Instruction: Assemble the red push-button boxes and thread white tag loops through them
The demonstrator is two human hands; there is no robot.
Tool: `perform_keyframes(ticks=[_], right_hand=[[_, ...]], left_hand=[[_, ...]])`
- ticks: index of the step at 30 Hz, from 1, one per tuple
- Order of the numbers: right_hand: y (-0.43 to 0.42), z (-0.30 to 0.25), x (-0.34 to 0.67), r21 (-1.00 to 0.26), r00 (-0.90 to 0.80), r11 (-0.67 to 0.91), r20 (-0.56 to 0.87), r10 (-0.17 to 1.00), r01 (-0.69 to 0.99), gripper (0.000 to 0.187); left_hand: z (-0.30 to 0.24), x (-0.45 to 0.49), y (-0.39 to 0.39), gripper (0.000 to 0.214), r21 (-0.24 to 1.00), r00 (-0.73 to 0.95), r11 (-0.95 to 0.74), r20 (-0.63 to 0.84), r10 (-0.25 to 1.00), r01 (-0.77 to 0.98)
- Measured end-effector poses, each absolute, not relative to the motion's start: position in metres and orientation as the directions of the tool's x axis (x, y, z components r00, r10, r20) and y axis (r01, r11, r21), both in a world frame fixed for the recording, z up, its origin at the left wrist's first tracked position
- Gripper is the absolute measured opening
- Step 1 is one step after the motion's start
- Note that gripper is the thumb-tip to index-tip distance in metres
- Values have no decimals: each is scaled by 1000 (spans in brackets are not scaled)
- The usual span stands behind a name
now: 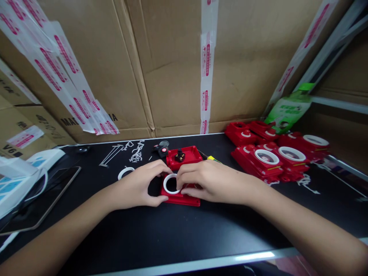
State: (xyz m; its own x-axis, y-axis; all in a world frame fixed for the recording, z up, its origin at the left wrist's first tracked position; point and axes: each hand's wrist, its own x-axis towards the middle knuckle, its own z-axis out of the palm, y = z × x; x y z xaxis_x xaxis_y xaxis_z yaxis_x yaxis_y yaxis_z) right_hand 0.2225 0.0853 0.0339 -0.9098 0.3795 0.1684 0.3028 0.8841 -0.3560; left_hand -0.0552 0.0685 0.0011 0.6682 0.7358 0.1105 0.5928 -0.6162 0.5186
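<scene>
A red plastic housing cover [184, 200] lies on the black table in front of me, with a white ring [165, 186] around its round opening. My left hand [146, 182] grips the cover's left side, thumb at the near edge and fingers at the far edge. My right hand [201, 180] is closed over the right side, its fingertips on the white ring's right rim and partly inside the opening. Just behind stands an open red box [191, 155] with a black fitting [179, 156] inside. Another white ring [125, 171] lies beyond my left hand.
Finished-looking red units [266, 159] with white rings cluster at the right, before a green bottle [290, 107]. Black parts [161, 148], white cord pieces [137, 153] and metal brackets [111, 154] lie at the back. A tablet [43, 199] and power strip [46, 157] are left; cardboard boxes [172, 76] stand behind.
</scene>
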Motion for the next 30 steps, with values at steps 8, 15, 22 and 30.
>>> perform_keyframes(ticks=[8, 15, 22, 30], right_hand=[[75, 17, 209, -351, -881, 883, 243, 407, 311, 16], [83, 24, 216, -355, -891, 878, 200, 407, 321, 12], [80, 21, 212, -339, -887, 889, 238, 397, 307, 16], [83, 28, 218, -352, -897, 877, 179, 405, 326, 14]], left_hand=[[-1, -47, 66, 44, 520, 654, -618, 142, 743, 589], [1, -52, 69, 48, 519, 659, -615, 126, 741, 593], [0, -52, 69, 46, 526, 653, -610, 130, 746, 593], [0, -52, 69, 49, 523, 652, -609, 129, 747, 596]])
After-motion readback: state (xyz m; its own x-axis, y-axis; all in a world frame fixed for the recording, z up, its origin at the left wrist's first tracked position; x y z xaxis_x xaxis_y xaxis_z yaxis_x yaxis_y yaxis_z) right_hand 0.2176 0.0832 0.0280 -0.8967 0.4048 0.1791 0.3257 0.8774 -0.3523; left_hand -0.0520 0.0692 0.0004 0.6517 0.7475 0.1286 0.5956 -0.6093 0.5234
